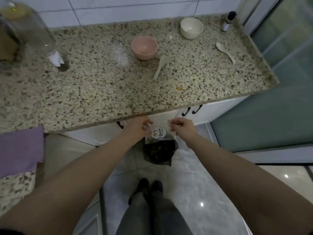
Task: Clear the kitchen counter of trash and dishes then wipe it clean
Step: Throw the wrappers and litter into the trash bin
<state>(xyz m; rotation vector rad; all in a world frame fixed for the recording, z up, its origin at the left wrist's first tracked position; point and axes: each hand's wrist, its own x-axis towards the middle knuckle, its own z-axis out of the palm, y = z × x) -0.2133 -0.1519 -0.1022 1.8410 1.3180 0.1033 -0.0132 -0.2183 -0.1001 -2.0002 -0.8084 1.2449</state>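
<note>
Counter (101, 92) of speckled stone with dishes on it; a clear packet (159, 133) held below its front edge.

The left hand (138, 127) and right hand (182, 127) each pinch an upper corner of the packet, which bears a round label, directly over a dark bag (159, 153) on the floor by the white cabinets. On the counter, a pink bowl (144, 47) stands near the middle towards the back edge, with a pale spoon (160, 66) lying just in front of it. A white bowl (191, 28) sits near the back right corner, beside a small dark-capped bottle (227, 21); a second spoon (225, 52) lies near the right edge. An orange crumb (178, 88) lies towards the front edge. A purple cloth (20, 150) hangs over the front left edge.
</note>
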